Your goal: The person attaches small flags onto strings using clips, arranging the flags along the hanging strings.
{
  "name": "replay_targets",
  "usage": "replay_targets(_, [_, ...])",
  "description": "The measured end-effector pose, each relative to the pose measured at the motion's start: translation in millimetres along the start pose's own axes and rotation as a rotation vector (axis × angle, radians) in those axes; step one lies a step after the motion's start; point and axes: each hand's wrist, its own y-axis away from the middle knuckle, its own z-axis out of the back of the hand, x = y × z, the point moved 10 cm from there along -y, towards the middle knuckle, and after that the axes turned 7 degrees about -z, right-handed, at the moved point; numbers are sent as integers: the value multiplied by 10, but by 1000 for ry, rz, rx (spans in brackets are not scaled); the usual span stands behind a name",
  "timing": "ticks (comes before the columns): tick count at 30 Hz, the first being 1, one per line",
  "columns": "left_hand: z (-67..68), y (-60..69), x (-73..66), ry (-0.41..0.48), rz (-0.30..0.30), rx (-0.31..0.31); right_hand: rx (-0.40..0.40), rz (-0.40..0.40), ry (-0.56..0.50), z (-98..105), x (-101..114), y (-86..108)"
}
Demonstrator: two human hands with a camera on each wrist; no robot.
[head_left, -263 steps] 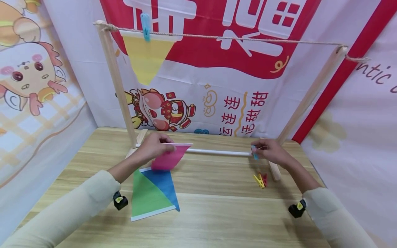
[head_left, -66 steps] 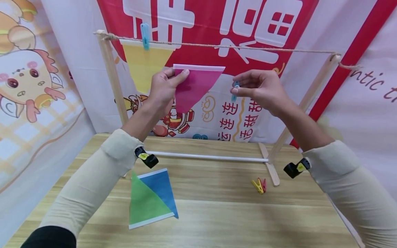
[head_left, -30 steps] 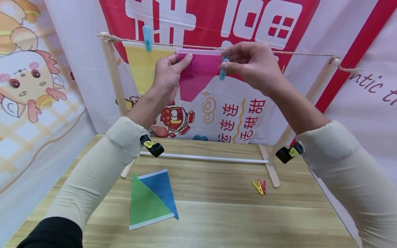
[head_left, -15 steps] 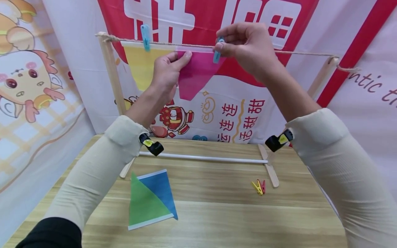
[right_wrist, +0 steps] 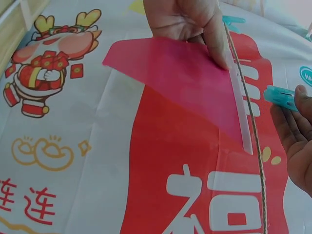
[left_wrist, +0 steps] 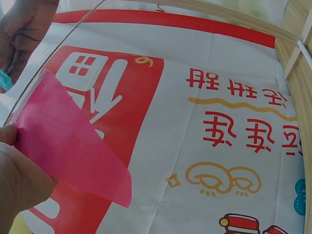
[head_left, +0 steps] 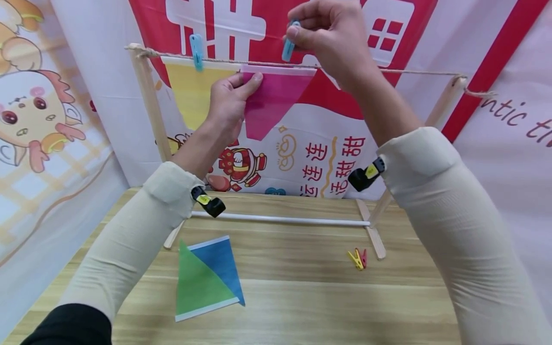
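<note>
My left hand (head_left: 228,103) pinches the upper left corner of a pink pennant (head_left: 276,100), its white top edge lying along the twine (head_left: 366,71). In the right wrist view the pennant (right_wrist: 170,73) hangs beside the twine (right_wrist: 253,112), with the left hand (right_wrist: 190,24) on it. Just above the twine, my right hand (head_left: 334,38) holds a light blue clothespin (head_left: 288,47) between thumb and fingers; the clothespin (right_wrist: 282,97) does not touch the twine. A yellow pennant (head_left: 189,91) hangs at the left under another blue clothespin (head_left: 196,51).
Wooden posts (head_left: 150,103) hold the twine at both ends, with a white rod (head_left: 280,219) low between them. Green (head_left: 200,287) and blue (head_left: 222,263) pennants overlap on the table (head_left: 302,306). Yellow (head_left: 355,260) and red (head_left: 363,258) clothespins lie at the right. A printed cloth hangs behind.
The pink pennant has been lifted from near the table up to the twine. My right hand has risen with the blue clothespin and moved left, from beside the pennant to above the twine.
</note>
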Motion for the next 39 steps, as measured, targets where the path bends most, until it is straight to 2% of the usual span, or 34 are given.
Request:
replay_targets(8, [11,11,0,6,-14,-2,2,12,13,-180,108,-78])
replay_targets(18, [6,5,5,16,5,-4,2,-4,57,-328,83,-212])
replay_targets(29, [-9,-4,1,2,12,-4,17,-133,86,-320,-74,-249])
replay_targets(39, [-6,-7,-4,7,13,-14,52,-132,63,-357,-145,-252])
